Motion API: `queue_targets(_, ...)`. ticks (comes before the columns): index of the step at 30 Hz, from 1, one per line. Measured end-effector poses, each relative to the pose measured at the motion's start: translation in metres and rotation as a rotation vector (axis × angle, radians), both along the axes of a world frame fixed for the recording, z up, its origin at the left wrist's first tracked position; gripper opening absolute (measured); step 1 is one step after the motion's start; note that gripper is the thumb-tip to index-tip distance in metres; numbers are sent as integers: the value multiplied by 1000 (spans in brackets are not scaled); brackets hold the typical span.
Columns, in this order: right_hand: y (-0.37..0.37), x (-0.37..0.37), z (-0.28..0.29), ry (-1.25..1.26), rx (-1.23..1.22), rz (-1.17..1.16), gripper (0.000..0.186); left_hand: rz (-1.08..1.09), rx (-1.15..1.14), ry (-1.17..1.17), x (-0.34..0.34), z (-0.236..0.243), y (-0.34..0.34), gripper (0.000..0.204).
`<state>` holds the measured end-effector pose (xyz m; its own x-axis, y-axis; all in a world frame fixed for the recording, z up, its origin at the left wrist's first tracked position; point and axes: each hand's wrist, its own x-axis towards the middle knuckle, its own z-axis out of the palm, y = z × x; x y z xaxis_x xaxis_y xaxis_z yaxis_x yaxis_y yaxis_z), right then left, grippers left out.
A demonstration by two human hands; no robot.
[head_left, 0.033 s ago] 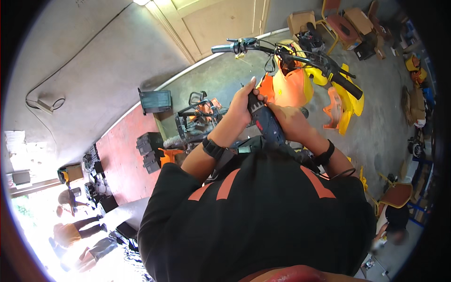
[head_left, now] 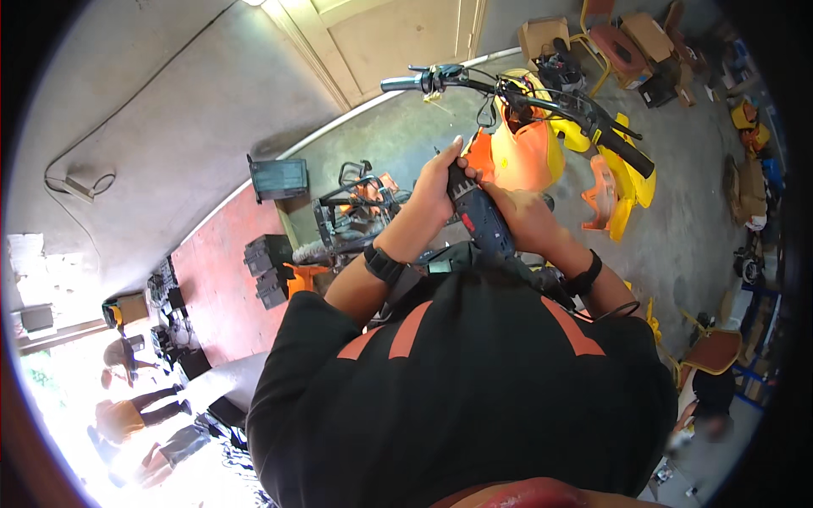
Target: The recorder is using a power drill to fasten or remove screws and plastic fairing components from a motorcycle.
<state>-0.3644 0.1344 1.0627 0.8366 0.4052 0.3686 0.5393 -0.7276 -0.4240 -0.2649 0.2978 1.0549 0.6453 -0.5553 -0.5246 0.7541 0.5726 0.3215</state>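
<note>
A dark blue and black power drill (head_left: 484, 222) with a red part on its side is held in front of my chest, its nose pointing away from me. My left hand (head_left: 438, 188) is closed around the chuck at the drill's front, thumb stretched along it and fingertips showing on the other side. Against the right side of the body, my right hand (head_left: 523, 218) grips the drill; the handle and most of those fingers are hidden. A thin tip shows just beyond my left thumb. Past the drill stands a vehicle with black handlebars (head_left: 550, 106) and an orange-yellow front panel (head_left: 527, 159).
Yellow and orange body panels (head_left: 628, 186) lie on the floor to the right. A black frame (head_left: 360, 207) and a dark bin (head_left: 279, 179) stand to the left, with black cases (head_left: 269, 269) nearer. Chairs (head_left: 713, 349) and boxes line the right side. Several people are at the lower left.
</note>
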Motion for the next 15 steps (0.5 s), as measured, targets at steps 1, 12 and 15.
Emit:
queue_targets(1,0,-2,-1,13,-2,13,60,13,-2,13,0,-4,-1,25)
queue_targets(12,-8,-1,-5,-47,-241,91,72,-9,220,-15,-5,-17,-5,18)
queue_targets(15,11,-12,-6,80,259,-62,75,77,-3,64,4,-2,-10,19)
